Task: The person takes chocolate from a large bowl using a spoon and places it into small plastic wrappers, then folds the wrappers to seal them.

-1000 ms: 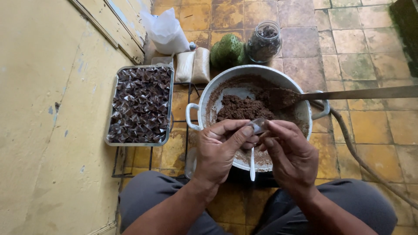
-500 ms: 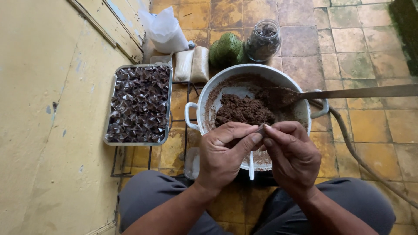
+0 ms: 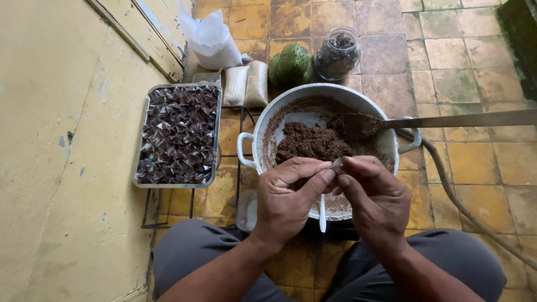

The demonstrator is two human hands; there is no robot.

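Head view: wrapped piece (image 3: 336,165) between fingers (image 3: 321,178).

This looks like the floor of a home kitchen or back porch, used for making sweets by hand. The landmark is a big white enamel pot (image 3: 263,140) holding a dark brown paste, standing on worn, stained ochre floor tiles (image 3: 447,56). To its left lies a metal tray (image 3: 140,168) packed with small dark wrapped pieces, hard against a scuffed yellow painted wall (image 3: 50,140). Behind the pot stand a glass jar (image 3: 337,54), a bumpy green fruit (image 3: 291,62), two small filled bags (image 3: 246,85) and a white plastic bag (image 3: 212,42). A long-handled spoon (image 3: 458,119) rests in the pot from the right.
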